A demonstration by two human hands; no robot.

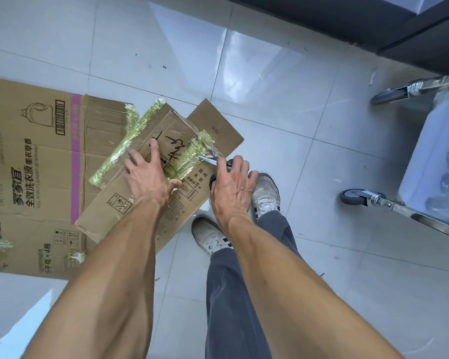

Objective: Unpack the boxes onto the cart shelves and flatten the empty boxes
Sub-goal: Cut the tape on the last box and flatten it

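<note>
A brown cardboard box (130,206) with handwritten black marks and torn yellowish tape (192,156) lies on the tiled floor, partly over a large flattened detergent box (36,161). My left hand (148,174) presses flat on top of the smaller box with fingers spread. My right hand (233,185) grips a pair of scissors (210,158) whose blades point into the tape at the box's right edge. The scissor handles are mostly hidden under my fingers.
A metal cart (430,161) with grey caster wheels (350,197) stands at the right, clear bottles showing on its lower shelf. My feet in pale sneakers (266,195) are beside the box. A dark wall base runs along the top right.
</note>
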